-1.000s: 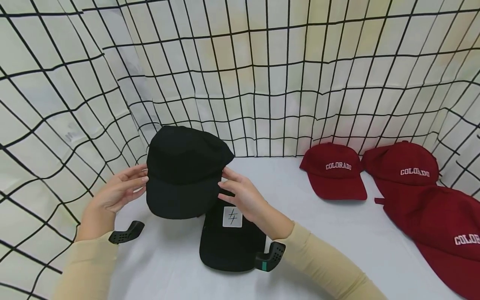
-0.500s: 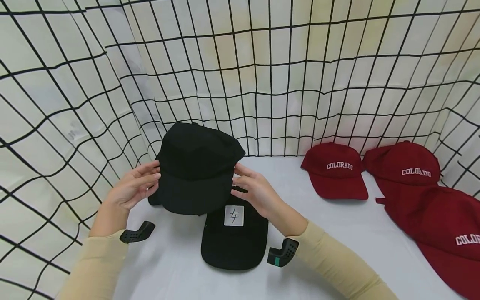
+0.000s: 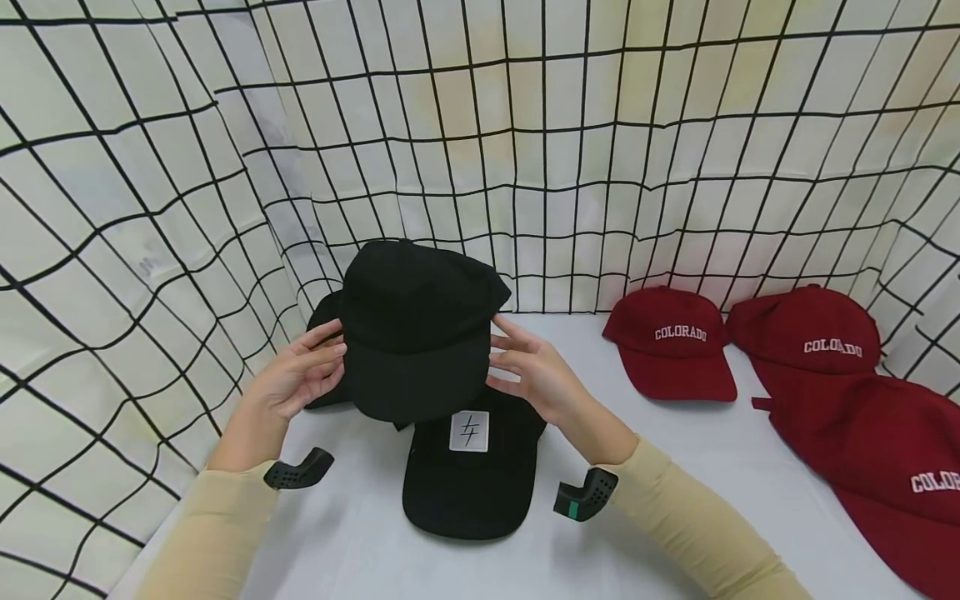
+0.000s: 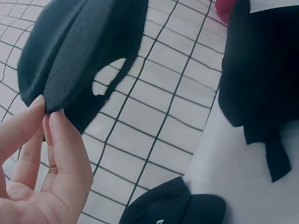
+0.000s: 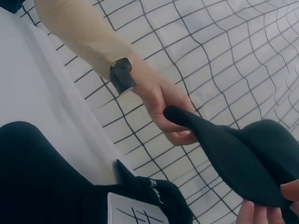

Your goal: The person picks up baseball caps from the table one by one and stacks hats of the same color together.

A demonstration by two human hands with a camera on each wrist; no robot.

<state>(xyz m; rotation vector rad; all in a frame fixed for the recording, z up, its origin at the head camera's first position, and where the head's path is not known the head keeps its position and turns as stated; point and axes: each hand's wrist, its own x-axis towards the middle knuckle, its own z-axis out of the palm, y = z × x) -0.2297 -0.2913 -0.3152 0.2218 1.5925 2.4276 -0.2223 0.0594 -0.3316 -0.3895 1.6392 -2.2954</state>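
Both hands hold a plain black baseball cap (image 3: 420, 333) up off the table, its brim tipped toward me. My left hand (image 3: 296, 375) pinches the brim's left edge between thumb and fingers, as the left wrist view confirms. On the opposite side my right hand (image 3: 536, 371) pinches the cap; thumb and fingertips show at the edge in the right wrist view. Below it lies a second black cap (image 3: 468, 500) with a white square patch (image 3: 468, 431) marked by crossing dark lines. A third black cap (image 3: 326, 396) sits behind my left hand, mostly hidden.
Three dark red caps lettered COLORADO lie to the right: a back one (image 3: 667, 342), one beside it (image 3: 802, 325), and a nearer one (image 3: 877, 450) overlapping that. A white wall with black netting (image 3: 555, 150) surrounds the white table (image 3: 360, 517).
Both hands have carried the held cap to the right and slightly up. More of the black cap at the back left has come into view. The red caps have stayed put.
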